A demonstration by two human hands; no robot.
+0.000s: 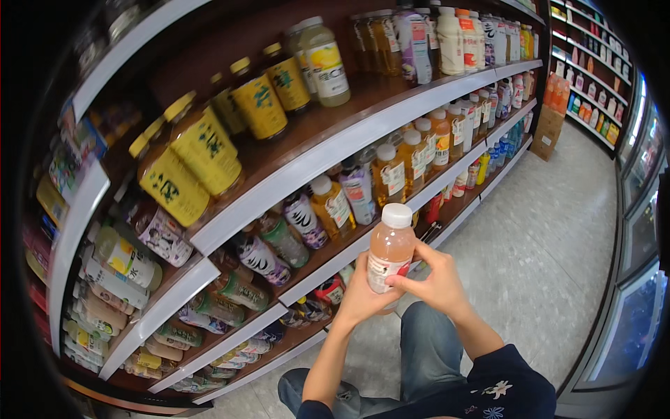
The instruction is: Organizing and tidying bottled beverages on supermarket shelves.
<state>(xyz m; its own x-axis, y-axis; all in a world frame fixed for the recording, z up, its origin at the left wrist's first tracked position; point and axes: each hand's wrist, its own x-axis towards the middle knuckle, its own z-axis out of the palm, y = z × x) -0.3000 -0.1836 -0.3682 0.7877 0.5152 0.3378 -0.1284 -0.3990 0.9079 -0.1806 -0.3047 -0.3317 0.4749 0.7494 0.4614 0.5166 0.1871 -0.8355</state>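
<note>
A plastic bottle of pinkish drink (391, 246) with a white cap stands upright between my two hands, in front of the store shelves. My left hand (361, 298) wraps the bottle's lower part from the left and below. On the bottle's right side, my right hand (432, 275) grips it, with the thumb across the front of the printed label. Behind the bottle, the middle shelf holds amber drink bottles (390, 175) with white caps and purple-labelled bottles (305, 220).
Yellow-labelled bottles (259, 105) and a lemon drink bottle (325, 63) stand on the upper shelf. White shelf edges (324, 170) run along my left. Grey floor (528, 251) lies to the right, bordered by glass-door coolers (628, 319). Cardboard boxes (548, 133) stand at the far shelf end.
</note>
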